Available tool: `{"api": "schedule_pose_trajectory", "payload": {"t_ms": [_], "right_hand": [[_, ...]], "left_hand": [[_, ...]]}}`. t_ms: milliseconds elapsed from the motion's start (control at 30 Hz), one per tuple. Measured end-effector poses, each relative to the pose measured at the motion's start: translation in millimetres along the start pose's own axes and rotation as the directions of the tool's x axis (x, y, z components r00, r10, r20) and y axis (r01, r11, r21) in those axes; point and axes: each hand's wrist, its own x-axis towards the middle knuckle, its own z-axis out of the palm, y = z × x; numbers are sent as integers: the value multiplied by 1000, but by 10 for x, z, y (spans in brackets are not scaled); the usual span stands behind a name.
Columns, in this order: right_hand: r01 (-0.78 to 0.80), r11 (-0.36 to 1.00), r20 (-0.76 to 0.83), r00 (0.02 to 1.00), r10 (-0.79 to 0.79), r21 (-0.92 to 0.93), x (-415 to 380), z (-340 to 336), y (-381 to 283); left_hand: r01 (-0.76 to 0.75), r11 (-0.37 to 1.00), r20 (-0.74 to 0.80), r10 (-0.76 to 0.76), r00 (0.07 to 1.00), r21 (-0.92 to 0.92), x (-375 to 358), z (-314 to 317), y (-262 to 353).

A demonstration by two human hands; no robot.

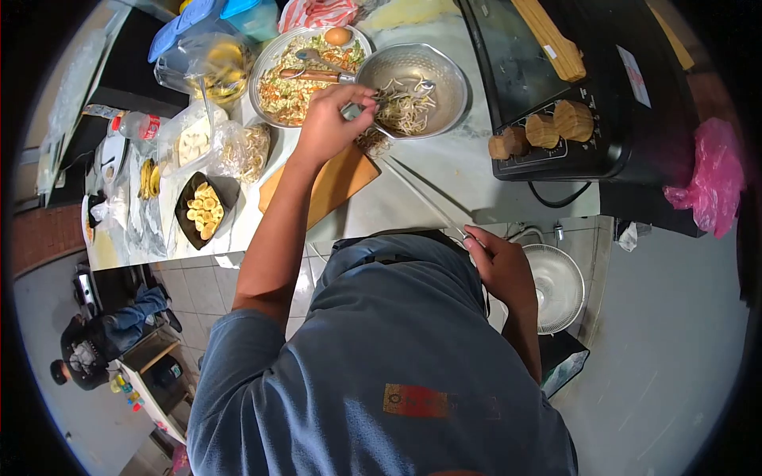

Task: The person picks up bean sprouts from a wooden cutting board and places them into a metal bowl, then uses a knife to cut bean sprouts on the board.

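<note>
My left hand (337, 119) reaches over the near left rim of a metal bowl (451, 79), thumb and fingers pinched together. Bean sprouts (409, 111) lie in the bowl, right by the fingertips; what the pinch holds is too small to make out. Low at the counter's front edge, my right hand (500, 266) is closed around the end of a long, thin metal utensil (425, 198). Its far end points toward the bowl, near a small heap of sprouts (373, 143). An orange-brown cutting board (341, 186) lies under my left forearm.
A plate (255, 87) of shredded vegetables holds an egg (338, 36) and a wooden-handled utensil. To the left are bags and a dark dish (184, 214) of yellow pieces. A black oven (587, 143) stands right; a strainer (575, 278) is below. Another person (103, 337) is far left.
</note>
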Motion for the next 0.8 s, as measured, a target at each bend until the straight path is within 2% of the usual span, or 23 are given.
{"api": "schedule_pose_trajectory", "payload": {"t_ms": [67, 100, 333, 367, 533, 633, 733, 800], "right_hand": [[17, 1000, -28, 999, -16, 25, -43, 11, 52], [35, 998, -48, 998, -32, 45, -59, 23, 84], [53, 997, -45, 998, -51, 64, -83, 37, 145], [58, 996, -24, 998, -56, 66, -64, 29, 116], [82, 996, 83, 993, -86, 45, 90, 40, -45], [117, 993, 137, 984, -116, 1, 204, 81, -164], [176, 984, 192, 967, -167, -26, 345, 141, -224], [150, 988, 251, 958, -139, -24, 414, 154, -317]], "left_hand": [[90, 996, 73, -91, 993, 12, 117, 61, 72], [-20, 998, 82, 15, 996, 54, 169, 86, 38], [-12, 998, 36, 10, 999, 59, 130, -8, -27], [40, 999, 10, -40, 999, -13, 73, -38, -67], [239, 971, -104, -239, 966, -10, -329, -381, -48], [394, 919, -181, -387, 904, 4, -678, -602, -15], [470, 882, -215, -455, 864, 24, -1067, -789, -42], [499, 867, -257, -477, 841, 24, -1327, -842, -88]]}}
